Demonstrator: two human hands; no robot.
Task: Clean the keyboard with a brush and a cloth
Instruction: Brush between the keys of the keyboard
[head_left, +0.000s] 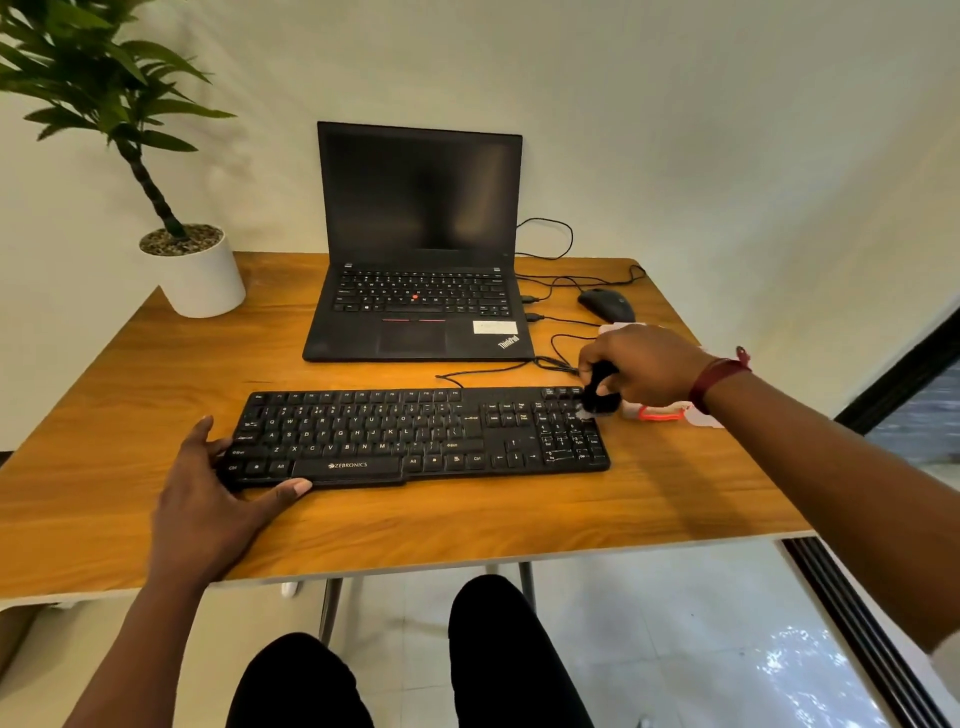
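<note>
Under my left hand (208, 493) I see the keyboard (415, 436), black all over, with white legends and a white brand name on its space bar. The brush (602, 392) in my right hand (644, 364) is black too. A dark red band (714, 376) rings that wrist, and just below it shows an orange-red loop (660, 414) on something white. The table (467, 519) is warm orange-brown wood grain with a pale edge. Beyond the right hand the mouse (607, 304) is black. The laptop (421, 208) is black with a red dot, a red stripe and a white sticker. Beyond the left hand, a white pot (202, 283) holds grey-brown speckled pebbles (179, 239) and green leaves (104, 88).
</note>
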